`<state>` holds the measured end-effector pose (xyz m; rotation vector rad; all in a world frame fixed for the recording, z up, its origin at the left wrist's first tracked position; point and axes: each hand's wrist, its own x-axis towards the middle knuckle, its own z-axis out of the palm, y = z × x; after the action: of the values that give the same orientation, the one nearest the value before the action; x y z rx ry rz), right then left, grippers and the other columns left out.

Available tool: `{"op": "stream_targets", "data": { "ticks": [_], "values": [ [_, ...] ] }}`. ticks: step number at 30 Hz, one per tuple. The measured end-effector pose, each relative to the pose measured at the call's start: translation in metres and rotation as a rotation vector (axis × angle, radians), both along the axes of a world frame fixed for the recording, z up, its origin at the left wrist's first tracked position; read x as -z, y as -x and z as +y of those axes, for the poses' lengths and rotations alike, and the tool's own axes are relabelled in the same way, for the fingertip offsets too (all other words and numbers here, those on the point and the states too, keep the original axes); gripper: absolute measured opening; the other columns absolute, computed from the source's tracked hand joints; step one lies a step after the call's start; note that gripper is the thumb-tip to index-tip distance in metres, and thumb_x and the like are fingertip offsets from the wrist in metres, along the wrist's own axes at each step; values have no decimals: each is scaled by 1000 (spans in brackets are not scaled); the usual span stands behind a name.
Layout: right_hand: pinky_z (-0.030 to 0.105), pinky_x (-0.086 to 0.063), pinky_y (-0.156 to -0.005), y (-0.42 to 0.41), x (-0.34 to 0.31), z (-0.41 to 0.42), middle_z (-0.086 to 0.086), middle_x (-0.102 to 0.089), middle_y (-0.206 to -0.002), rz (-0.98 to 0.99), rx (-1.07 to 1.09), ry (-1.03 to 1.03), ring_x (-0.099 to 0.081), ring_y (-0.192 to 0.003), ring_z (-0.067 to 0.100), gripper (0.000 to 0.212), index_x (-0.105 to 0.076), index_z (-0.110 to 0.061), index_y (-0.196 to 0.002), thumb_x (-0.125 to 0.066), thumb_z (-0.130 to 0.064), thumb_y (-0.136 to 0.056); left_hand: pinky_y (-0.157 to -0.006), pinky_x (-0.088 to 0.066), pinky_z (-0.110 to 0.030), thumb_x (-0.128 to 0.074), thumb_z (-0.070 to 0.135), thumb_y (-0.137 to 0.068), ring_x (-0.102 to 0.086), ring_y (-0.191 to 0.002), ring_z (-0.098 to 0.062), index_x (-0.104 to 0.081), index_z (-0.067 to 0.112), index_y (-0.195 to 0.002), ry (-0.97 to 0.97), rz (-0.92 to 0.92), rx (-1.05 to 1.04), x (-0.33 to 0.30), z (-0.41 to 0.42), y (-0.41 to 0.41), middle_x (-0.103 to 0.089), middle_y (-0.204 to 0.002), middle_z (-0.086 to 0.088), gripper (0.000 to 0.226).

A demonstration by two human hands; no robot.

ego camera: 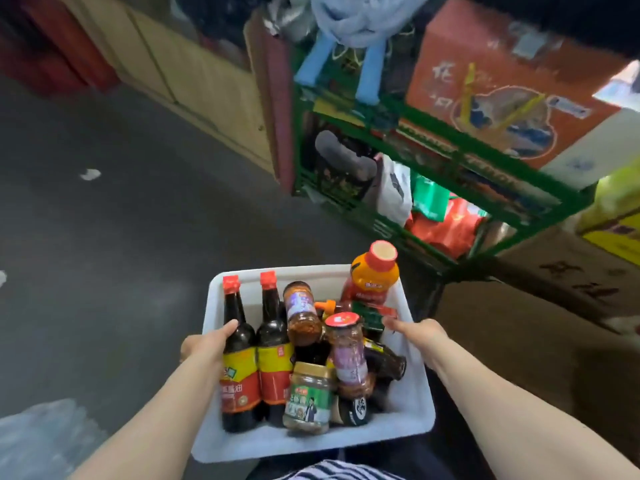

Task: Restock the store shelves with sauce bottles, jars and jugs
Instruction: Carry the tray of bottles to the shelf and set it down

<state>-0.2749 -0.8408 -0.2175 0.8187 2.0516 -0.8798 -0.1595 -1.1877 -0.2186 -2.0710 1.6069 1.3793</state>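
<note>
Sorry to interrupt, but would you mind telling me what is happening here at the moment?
A person is carrying a white plastic tub by its sides, left hand on the left rim, right hand on the right rim. Inside are two tall dark sauce bottles with red caps, several glass jars and an orange squeeze bottle. A green metal rack holding boxes and bags stands ahead to the right. Nothing from the tub has been taken out yet.

White bin (412, 407); red-capped dark bottles (239, 341); green rack (450, 161); orange carton (502, 81)
</note>
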Motion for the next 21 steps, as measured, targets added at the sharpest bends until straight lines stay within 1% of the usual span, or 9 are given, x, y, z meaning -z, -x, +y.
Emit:
{"op": "stream_targets", "data": {
  "ticks": [2,5,8,10,13,16,18,20,21],
  "values": [
    [40,-46,-76,44,0,-37,16,-60,-123,10,-92,-18,-54,-95,27,99,-52,0,-131,-85,-63,-62,-76,-47,-41,-93,32,-65,-61,-106,-43,-52,-14,-123,-36,29,-112,5,-22,7,-58,-126,-25,85],
    [39,-45,-76,113,-1,-95,16,-58,-132,12,-209,-29,-53,-96,28,104,-51,1,-133,-87,-63,-59,-86,-50,-44,-93,27,-65,-60,-110,-42,-50,-16,-126,-77,36,-265,11,-52,27,-56,-131,-26,86],
    [37,-46,-75,185,3,-154,17,-57,-134,4,-327,-26,-56,-97,29,107,-50,1,-135,-87,-63,-59,-83,-51,-42,-94,24,-63,-62,-107,-43,-51,-16,-123,-101,63,-415,17,-79,58,-57,-128,-27,84],
    [37,-47,-74,230,1,-194,17,-59,-124,23,-416,-40,-58,-99,32,105,-50,1,-134,-87,-63,-59,-88,-52,-46,-94,25,-62,-62,-107,-43,-50,-15,-124,-97,65,-495,16,-100,84,-57,-129,-27,86],
    [39,-50,-74,295,-4,-260,14,-58,-110,46,-497,-58,-55,-87,29,100,-53,1,-129,-88,-61,-58,-84,-50,-44,-95,27,-62,-60,-108,-44,-47,-14,-127,-61,67,-608,15,-140,125,-55,-130,-27,91],
    [38,-49,-72,355,-13,-339,12,-58,-99,83,-593,-65,-61,-87,31,95,-56,3,-126,-88,-59,-61,-70,-49,-40,-94,32,-62,-63,-87,-36,-54,-8,-111,-17,93,-641,11,-201,168,-63,-113,-23,75],
    [37,-50,-74,387,-15,-394,12,-60,-98,116,-629,-70,-63,-90,32,95,-57,5,-123,-88,-60,-61,-63,-46,-37,-94,32,-61,-60,-75,-32,-56,-5,-101,14,135,-678,13,-248,191,-62,-98,-19,66],
    [39,-53,-74,416,-16,-446,12,-60,-91,143,-643,-63,-60,-83,30,93,-58,3,-118,-87,-62,-59,-65,-47,-37,-94,31,-61,-57,-69,-29,-49,1,-82,32,175,-720,15,-296,212,-57,-86,-14,58],
    [37,-54,-71,430,-16,-473,9,-61,-84,139,-662,-36,-60,-77,26,87,-62,1,-112,-86,-63,-59,-69,-51,-39,-93,31,-62,-58,-71,-30,-44,5,-77,28,188,-733,18,-321,221,-56,-83,-12,58]
  ]
}}
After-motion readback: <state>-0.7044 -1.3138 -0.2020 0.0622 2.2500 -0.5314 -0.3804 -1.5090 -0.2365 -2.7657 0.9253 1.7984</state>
